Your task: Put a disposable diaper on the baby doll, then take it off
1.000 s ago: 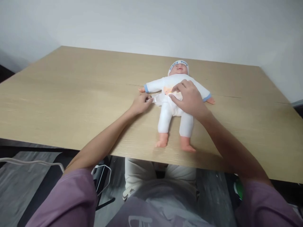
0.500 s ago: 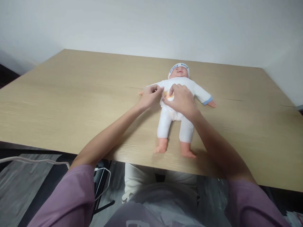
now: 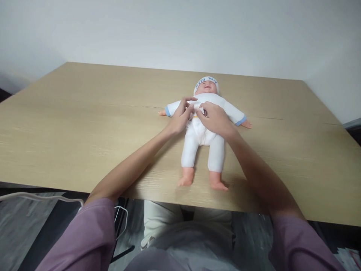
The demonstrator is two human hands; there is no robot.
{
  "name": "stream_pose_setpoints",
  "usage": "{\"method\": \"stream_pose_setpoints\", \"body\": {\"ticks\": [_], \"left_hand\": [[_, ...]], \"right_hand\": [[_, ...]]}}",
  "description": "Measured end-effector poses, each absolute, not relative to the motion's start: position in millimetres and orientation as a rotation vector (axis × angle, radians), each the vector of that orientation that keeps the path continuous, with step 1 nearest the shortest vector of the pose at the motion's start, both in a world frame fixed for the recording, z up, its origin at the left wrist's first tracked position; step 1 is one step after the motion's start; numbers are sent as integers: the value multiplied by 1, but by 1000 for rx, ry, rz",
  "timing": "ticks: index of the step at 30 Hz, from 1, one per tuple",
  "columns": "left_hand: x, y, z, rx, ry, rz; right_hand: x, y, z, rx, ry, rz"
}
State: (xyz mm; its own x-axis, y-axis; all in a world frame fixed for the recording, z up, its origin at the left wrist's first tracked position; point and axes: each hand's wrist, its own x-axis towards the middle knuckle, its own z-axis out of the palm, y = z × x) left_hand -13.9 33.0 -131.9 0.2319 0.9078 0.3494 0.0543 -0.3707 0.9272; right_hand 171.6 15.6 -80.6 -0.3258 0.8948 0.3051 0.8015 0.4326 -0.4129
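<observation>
Viewed remotely through the head camera, with 12 o'clock pointing away from the wearer, I record a baby doll (image 3: 205,101) on its back on the wooden table (image 3: 84,124), roughly at 12 o'clock from the wearer's torso. Its lettered cap (image 3: 206,79) points to 12, its bare feet to 6, near the table's front edge. A white diaper (image 3: 200,131) with a yellow mark at the waist covers its hips. I find the left hand (image 3: 182,116) at the doll's 10 o'clock side, fingers bent over the waist; I cannot tell whether they grip anything. I find the right hand (image 3: 216,118) at 2 o'clock, thumb and fingers curled beside a scrap of white material (image 3: 202,110); whether they pinch it, I cannot tell.
</observation>
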Motion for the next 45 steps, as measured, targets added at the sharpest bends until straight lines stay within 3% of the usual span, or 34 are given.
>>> {"method": "stream_pose_setpoints", "body": {"ticks": [11, 16, 20, 23, 27, 32, 45], "left_hand": [[-19, 53, -165, 1659, 1084, 1263], [-15, 37, -150, 1492, 1233, 1450], [-15, -19, -121, 1640, 1193, 1564], [-17, -68, -103, 1933, 1080, 1371], [-23, -95, -107, 2340, 1051, 796], [-28, -73, -132, 2263, 1120, 781], [-19, -58, -136, 2131, 1218, 834]], "right_hand": [[175, 21, -90, -1304, -2040, 245], [184, 22, -82, -1129, -1893, 325], [197, -26, -54, -994, -1861, 422], [207, -81, -50, -947, -2030, 657], [219, -122, -85, -1082, -2214, 805], [236, -105, -127, -1276, -2047, 611], [223, -103, -132, -1403, -2064, 336]]}}
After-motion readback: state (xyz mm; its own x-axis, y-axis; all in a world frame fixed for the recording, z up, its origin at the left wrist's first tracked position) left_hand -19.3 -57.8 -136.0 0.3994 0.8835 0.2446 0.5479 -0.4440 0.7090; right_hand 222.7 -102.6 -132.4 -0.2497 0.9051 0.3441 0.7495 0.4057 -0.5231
